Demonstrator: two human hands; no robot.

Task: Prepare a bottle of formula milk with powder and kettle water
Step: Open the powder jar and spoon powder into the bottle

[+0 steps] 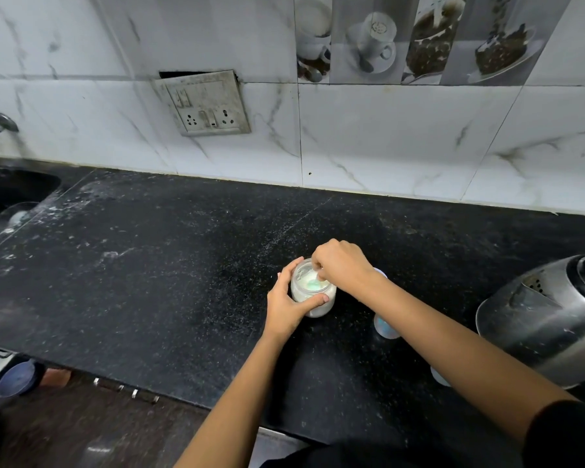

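Black speckled granite counter [149, 265] below a marble-tiled wall, both our hands at the powder jar.
Our left hand [289, 304] wraps around the clear jar [300, 286]. Our right hand [343, 265] dips into its mouth from above, fingertips pinching a green scoop [315, 284]. The baby bottle [384, 327] stands under our right forearm, with the steel kettle [547, 319] farther right.

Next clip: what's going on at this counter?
A person is working at a black speckled stone counter. The left hand has its grip around a small clear jar of white powder, which stands upright. The right hand reaches into the jar's mouth and pinches a pale green scoop. A clear baby bottle stands partly hidden by the right forearm. A steel kettle sits at the far right.
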